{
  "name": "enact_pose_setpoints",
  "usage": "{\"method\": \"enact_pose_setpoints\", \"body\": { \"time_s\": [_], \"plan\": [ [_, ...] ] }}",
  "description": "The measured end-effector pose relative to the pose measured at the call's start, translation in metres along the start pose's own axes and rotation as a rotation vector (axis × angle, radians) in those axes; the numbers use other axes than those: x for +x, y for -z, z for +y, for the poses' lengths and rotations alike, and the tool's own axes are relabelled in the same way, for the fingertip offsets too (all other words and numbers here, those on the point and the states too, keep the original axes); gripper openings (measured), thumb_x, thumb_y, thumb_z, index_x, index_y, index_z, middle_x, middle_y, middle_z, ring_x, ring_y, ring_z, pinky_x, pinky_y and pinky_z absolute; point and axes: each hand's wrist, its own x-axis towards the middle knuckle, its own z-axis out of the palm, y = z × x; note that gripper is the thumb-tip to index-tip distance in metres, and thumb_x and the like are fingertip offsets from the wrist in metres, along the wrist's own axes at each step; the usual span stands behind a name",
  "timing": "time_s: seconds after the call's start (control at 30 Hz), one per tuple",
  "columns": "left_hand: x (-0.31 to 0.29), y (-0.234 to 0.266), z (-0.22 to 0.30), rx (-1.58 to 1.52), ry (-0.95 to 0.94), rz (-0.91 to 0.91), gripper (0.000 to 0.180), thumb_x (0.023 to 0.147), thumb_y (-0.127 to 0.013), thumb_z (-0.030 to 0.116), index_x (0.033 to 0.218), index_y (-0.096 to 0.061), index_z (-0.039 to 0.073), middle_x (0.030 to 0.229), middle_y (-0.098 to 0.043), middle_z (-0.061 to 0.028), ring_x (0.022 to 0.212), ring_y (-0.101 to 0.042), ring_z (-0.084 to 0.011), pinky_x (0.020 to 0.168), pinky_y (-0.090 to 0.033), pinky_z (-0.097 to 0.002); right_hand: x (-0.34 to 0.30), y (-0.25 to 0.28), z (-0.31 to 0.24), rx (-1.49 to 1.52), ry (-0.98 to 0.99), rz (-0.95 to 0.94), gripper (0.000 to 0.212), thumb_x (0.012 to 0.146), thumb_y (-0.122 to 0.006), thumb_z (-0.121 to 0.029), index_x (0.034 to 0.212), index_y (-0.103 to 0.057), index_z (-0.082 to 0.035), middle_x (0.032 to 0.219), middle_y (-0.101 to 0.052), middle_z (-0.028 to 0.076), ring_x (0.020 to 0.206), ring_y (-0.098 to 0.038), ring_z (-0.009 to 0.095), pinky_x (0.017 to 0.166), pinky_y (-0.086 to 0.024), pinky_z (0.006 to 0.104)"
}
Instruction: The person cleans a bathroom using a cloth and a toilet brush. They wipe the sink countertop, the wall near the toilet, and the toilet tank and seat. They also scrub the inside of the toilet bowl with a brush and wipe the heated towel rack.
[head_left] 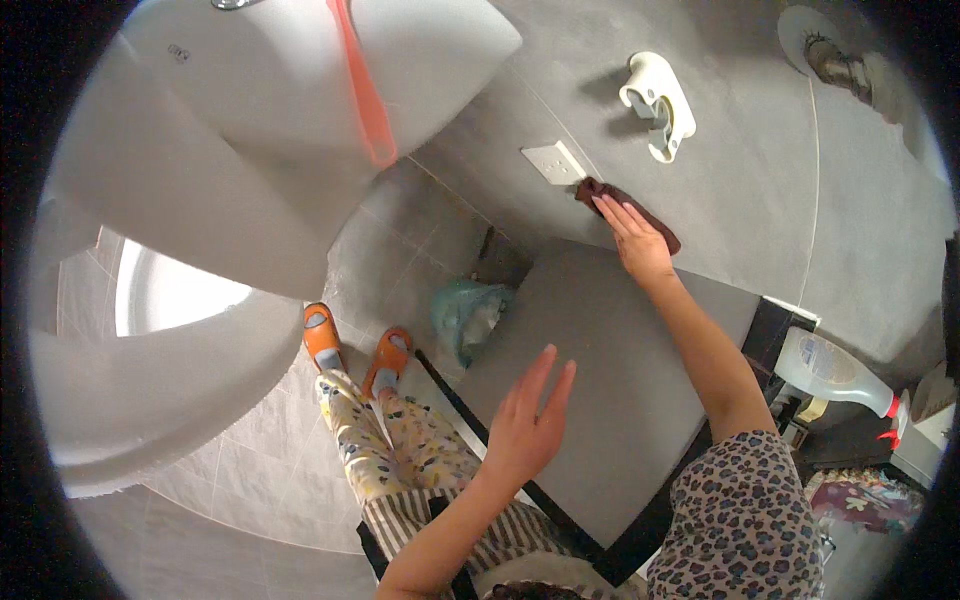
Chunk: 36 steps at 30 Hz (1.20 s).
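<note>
My right hand [640, 240] lies with its fingers flat over a folded dark brown cloth [667, 232], pressing it to the grey tiled wall [720, 190]. One end of the cloth touches the edge of a white socket plate [550, 162]. Empty and with fingers spread, my left hand [530, 425] hovers over a flat grey surface with black edges [610, 370]. Above the cloth, a white plastic holder [662, 108] is fixed to the wall.
A white washbasin [260, 80] juts out at upper left, with a pink-orange handle [365, 95] across it. Below stands a bin with a teal bag [460, 315], near my orange slippers [390, 355]. A spray bottle [830, 362] lies at right, beside a patterned cloth [865, 500].
</note>
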Motion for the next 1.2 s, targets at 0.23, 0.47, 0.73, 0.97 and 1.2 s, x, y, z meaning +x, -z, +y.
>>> {"method": "enact_pose_setpoints", "body": {
  "time_s": [0.23,0.47,0.73,0.97,1.2],
  "plan": [
    [0.000,0.007,-0.012,-0.018,0.085,0.069,0.042,0.081,-0.054,-0.003,0.123,-0.053,0.003,0.133,-0.043,-0.0187,0.109,-0.054,-0.0372,0.087,-0.048,-0.0415,-0.020,-0.117,-0.052,0.194,0.171,-0.332,0.046,0.089,-0.041,-0.020,0.131,-0.048,-0.003,0.144,-0.037,0.002,0.136,-0.026,0.014,0.115,-0.012,0.0261],
    [-0.011,0.009,-0.047,-0.004,0.123,0.043,0.046,0.078,-0.057,-0.002,0.124,-0.052,0.003,0.133,-0.042,-0.0229,0.114,-0.051,-0.0372,0.093,-0.045,-0.0412,0.070,-0.141,-0.084,0.462,0.079,-0.072,0.042,0.081,-0.048,-0.017,0.120,-0.058,-0.003,0.130,-0.051,0.007,0.128,-0.038,0.020,0.113,-0.022,0.0320],
    [-0.005,0.007,-0.055,0.002,0.160,-0.001,0.050,0.075,-0.057,-0.003,0.125,-0.051,0.002,0.136,-0.039,-0.0210,0.109,-0.054,-0.0357,0.088,-0.048,-0.0393,0.284,-0.010,-0.061,0.412,-0.146,0.389,0.048,0.082,-0.051,-0.018,0.130,-0.051,-0.010,0.140,-0.043,0.004,0.129,-0.039,0.019,0.108,-0.032,0.0309],
    [-0.012,-0.016,-0.065,-0.227,0.351,-0.115,0.053,0.073,-0.058,-0.003,0.125,-0.051,0.004,0.136,-0.039,-0.0210,0.109,-0.054,-0.0356,0.086,-0.049,-0.0387,0.353,0.045,-0.020,0.229,-0.170,1.097,0.048,0.087,-0.049,-0.015,0.134,-0.043,-0.011,0.137,-0.045,0.002,0.127,-0.041,0.020,0.106,-0.033,0.0314],
    [-0.001,-0.009,-0.086,0.053,0.123,0.029,0.053,0.073,-0.059,-0.003,0.125,-0.052,0.005,0.134,-0.041,-0.0221,0.109,-0.055,-0.0343,0.087,-0.049,-0.0395,0.259,-0.100,-0.110,0.130,0.070,0.134,0.055,0.082,-0.050,-0.019,0.136,-0.041,-0.009,0.146,-0.034,0.004,0.136,-0.026,0.018,0.114,-0.018,0.0337]
  ]
}}
